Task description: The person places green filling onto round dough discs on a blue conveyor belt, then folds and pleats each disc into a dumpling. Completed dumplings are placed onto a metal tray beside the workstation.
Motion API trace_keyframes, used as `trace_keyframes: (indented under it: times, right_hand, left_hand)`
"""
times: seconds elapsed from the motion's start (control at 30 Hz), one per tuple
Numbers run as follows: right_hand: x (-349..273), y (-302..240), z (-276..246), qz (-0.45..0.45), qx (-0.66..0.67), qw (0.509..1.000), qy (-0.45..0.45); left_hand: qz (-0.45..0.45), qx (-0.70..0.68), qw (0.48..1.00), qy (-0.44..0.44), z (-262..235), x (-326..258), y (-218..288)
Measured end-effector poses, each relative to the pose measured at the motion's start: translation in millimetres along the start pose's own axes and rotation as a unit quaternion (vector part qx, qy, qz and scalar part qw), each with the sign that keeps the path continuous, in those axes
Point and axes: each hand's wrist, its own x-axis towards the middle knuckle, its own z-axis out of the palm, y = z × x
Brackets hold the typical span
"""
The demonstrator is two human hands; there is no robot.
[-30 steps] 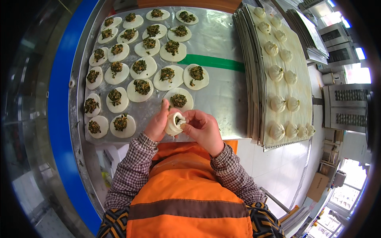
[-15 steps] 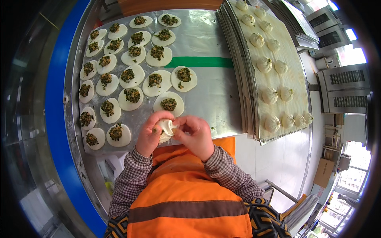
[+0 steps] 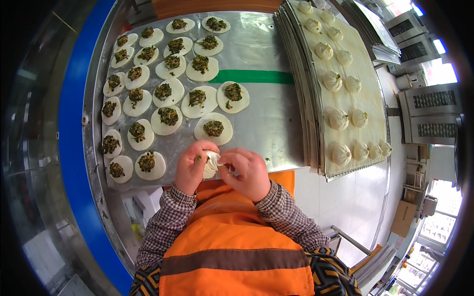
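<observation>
Between my hands, over the table's near edge, is a white stuffed bun with pleats gathered on its top. My left hand curls round its left side, with a speck of green filling on the thumb. The fingertips of my right hand pinch the dough at the bun's right edge. Just beyond my hands lies a round dough wrapper topped with a mound of chopped green filling. Several more topped wrappers spread over the left part of the metal table.
Right of the table rises a stack of trays; its lined top tray carries several pleated buns. A green tape strip crosses the table. A blue band runs along the left. My orange apron touches the near edge.
My right fingers have gathered more of the bun's rim, and its top looks more closed with finer pleats. The whole view has shifted slightly; the wrappers stay as they were.
</observation>
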Motion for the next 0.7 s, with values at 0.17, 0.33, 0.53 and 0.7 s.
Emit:
trace_keyframes:
  times: [0.17, 0.33, 0.53, 0.7]
  right_hand:
    - [1, -7, -8, 0.135, 0.082, 0.987, -0.026]
    - [3, -5, -5, 0.097, 0.072, 0.993, -0.015]
    - [0, -8, -1, 0.011, -0.008, 0.999, -0.032]
    - [6, -7, -2, -0.091, -0.084, 0.991, -0.046]
  left_hand:
    - [-0.128, -0.222, 0.967, -0.015, 2, 5, -4]
    - [0.105, 0.028, 0.993, 0.049, 10, 4, -3]
    - [-0.205, -0.260, 0.941, 0.068, 11, 5, -1]
    - [-0.294, -0.386, 0.874, 0.016, 12, 8, -11]
